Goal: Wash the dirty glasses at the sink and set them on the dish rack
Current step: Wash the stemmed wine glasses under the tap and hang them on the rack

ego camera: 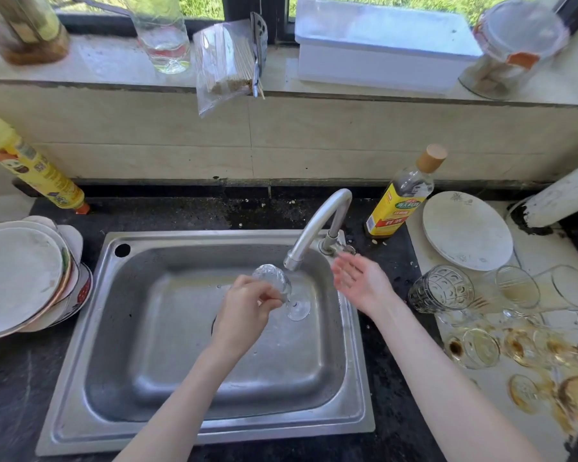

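My left hand pinches the stem of a clear stemmed glass lying tilted over the steel sink, its bowl just left of the faucet spout. Its round foot points toward me. My right hand hovers with relaxed fingers just right of the spout, below the tap handle, holding nothing. Several dirty glasses with brown residue lie on the white counter at the right, beside a patterned tumbler. No water stream can be made out.
Stacked plates sit left of the sink. A yellow bottle leans at the back left, an oil bottle stands behind the faucet, and a white plate lies at the right. The windowsill above holds jars, a bag and a white box.
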Demonstrator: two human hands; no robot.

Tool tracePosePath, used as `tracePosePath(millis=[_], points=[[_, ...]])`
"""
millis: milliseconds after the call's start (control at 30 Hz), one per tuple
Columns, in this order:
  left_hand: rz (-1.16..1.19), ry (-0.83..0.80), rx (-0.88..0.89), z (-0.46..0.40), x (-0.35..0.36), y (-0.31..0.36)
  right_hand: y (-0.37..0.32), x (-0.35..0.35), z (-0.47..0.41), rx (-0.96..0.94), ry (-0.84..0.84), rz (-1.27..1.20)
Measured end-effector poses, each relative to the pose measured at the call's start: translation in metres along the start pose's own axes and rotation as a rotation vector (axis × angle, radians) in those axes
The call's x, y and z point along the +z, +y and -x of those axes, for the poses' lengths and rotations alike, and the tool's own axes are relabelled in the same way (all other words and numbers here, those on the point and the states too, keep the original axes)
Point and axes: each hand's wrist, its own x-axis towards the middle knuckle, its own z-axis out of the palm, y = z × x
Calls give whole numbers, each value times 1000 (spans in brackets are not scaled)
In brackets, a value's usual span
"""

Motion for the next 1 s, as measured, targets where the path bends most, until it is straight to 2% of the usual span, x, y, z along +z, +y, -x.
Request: tracePosePath(millis=[133, 233, 300, 367, 500, 600, 633, 700, 800, 900, 1000], points=[[131, -9, -235, -4, 5, 1, 44, 0, 44, 191, -135, 389], [334, -31, -406, -1, 11, 2, 82, 5, 46, 275, -73, 360], [555, -43, -520, 4, 16, 1, 95, 10, 39, 211, 27, 179], [726, -74, -613, 11, 21, -2, 97, 15, 33, 67, 85, 72], [920, -153, -700, 14, 28, -9, 87, 20, 33, -122, 69, 163], [993, -157, -676, 15, 29, -8, 83, 19, 37, -243, 87, 254], [947, -124, -666, 16, 29, -6, 84, 18, 38, -286, 82, 287], [657, -42, -592, 20, 30, -5, 86, 15, 40, -370, 55, 341], [117, -53, -203, 29, 31, -17, 88, 11, 44, -493, -4, 487], [-152, -135, 107, 35, 28, -25, 91, 11, 50, -601, -42, 652], [-338, -144, 232, 38, 20, -26, 92, 9, 54, -686, -62, 794]])
